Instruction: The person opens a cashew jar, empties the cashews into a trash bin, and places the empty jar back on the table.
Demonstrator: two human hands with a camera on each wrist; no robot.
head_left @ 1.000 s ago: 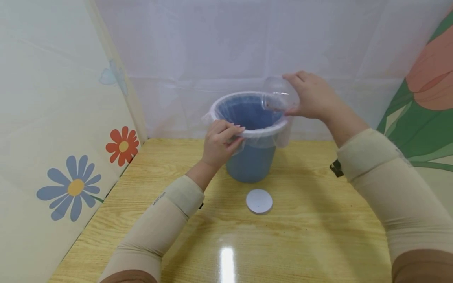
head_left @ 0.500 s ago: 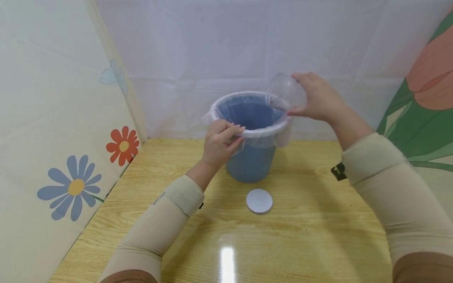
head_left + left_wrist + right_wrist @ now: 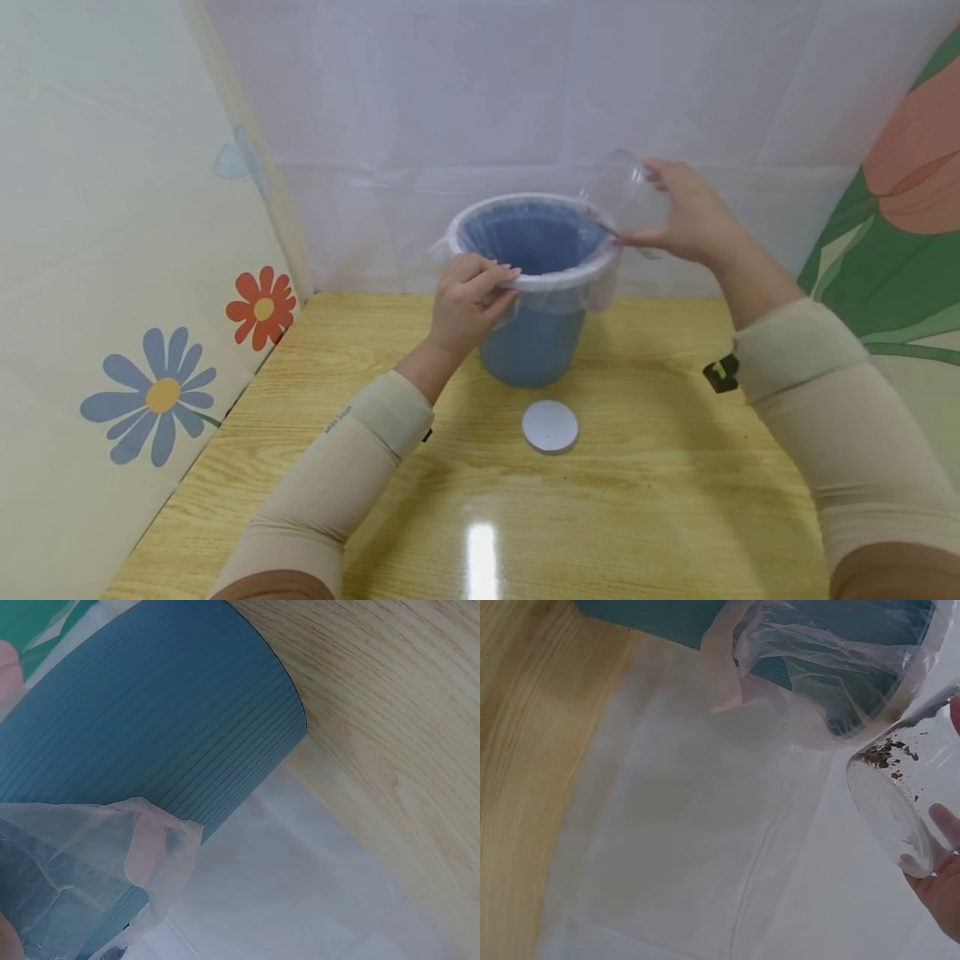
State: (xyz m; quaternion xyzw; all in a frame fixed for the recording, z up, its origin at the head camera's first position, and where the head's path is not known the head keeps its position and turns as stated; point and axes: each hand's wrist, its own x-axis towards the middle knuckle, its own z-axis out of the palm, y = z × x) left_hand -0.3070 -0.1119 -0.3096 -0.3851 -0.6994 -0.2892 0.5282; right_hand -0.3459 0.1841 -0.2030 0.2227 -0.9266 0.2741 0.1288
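My left hand (image 3: 468, 304) grips the near left rim of a blue trash can (image 3: 532, 342), its thumb outside over the clear liner (image 3: 67, 877). In the right hand (image 3: 693, 212) is a clear plastic jar (image 3: 617, 187), tilted at the can's right rim. Dark brown flakes (image 3: 889, 752) lie along the jar's wall in the right wrist view, near its rounded end. The hand's fingers (image 3: 945, 825) curl round the jar there. Liner plastic is folded over the can's white rim (image 3: 480, 208). The bottom inside the can is too dark to make out.
A round white lid (image 3: 550, 427) lies on the yellow wood-grain table (image 3: 630, 517) in front of the can. Behind the can hangs a white cloth backdrop (image 3: 465, 100). A flower-printed panel (image 3: 112, 250) borders the table's left side.
My right hand has moved right, and the jar has shifted right with it, turning more upright against the rim. The left hand, the can and the lid have stayed put.
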